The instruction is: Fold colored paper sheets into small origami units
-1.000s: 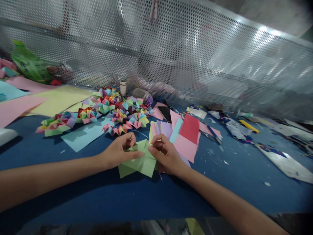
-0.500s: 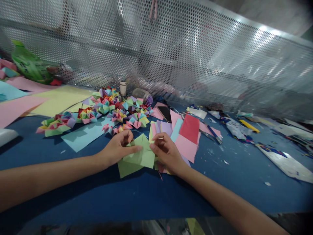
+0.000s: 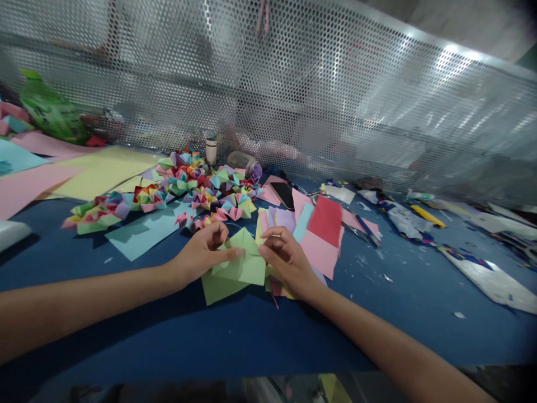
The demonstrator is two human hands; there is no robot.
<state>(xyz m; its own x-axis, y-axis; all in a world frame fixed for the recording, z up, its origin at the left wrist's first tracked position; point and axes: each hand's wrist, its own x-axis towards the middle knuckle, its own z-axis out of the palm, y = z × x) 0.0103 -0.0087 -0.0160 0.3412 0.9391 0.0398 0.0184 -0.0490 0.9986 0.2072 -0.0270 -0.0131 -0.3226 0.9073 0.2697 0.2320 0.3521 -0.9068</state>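
Observation:
Between my hands is a light green sheet of origami paper (image 3: 247, 267), its top folded into a point. My left hand (image 3: 206, 252) pinches its left side, thumb across the front and fingers behind. My right hand (image 3: 287, 260) grips its right edge between thumb and curled fingertips. Under it, on the table, lies another green paper square (image 3: 218, 292). Pastel papers, partly hidden by my right hand, sit beside it. Just beyond my left hand is a heap of folded paper pieces (image 3: 203, 196) in many colours.
A blue table (image 3: 235, 341) spans the view, backed by a perforated metal panel (image 3: 293, 95). Red paper (image 3: 325, 220) and pink sheets lie right of centre, near a black phone (image 3: 282, 195) and a blue pen (image 3: 368, 229). A green bottle (image 3: 52, 109) leans at the far left.
The green paper in my hands has shifted very slightly upward at its lower edge. Both hands keep their grip, and everything else is still.

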